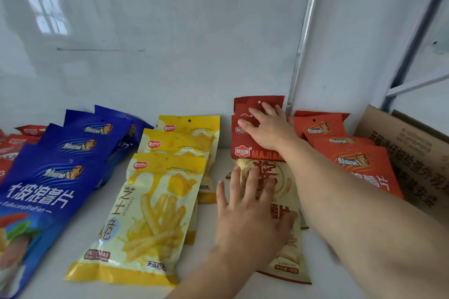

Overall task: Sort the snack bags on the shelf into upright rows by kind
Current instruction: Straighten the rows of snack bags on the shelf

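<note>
Rows of snack bags lean back on a white shelf (pixel 209 221). Blue chip bags (pixel 48 184) fill the left side, and yellow cheese-stick bags (pixel 155 213) stand beside them. A row of dark red and cream bags (pixel 257 153) runs down the middle right, with orange chip bags (pixel 359 160) to its right. My left hand (pixel 250 211) lies flat with spread fingers on the front dark red and cream bag. My right hand (pixel 269 126) presses with straight fingers on the tops of the rear bags of that same row.
More red bags (pixel 17 143) show at the far left edge. A brown cardboard box (pixel 413 153) stands at the right, against the orange bags. The white back wall and a metal upright (pixel 303 39) close off the shelf behind.
</note>
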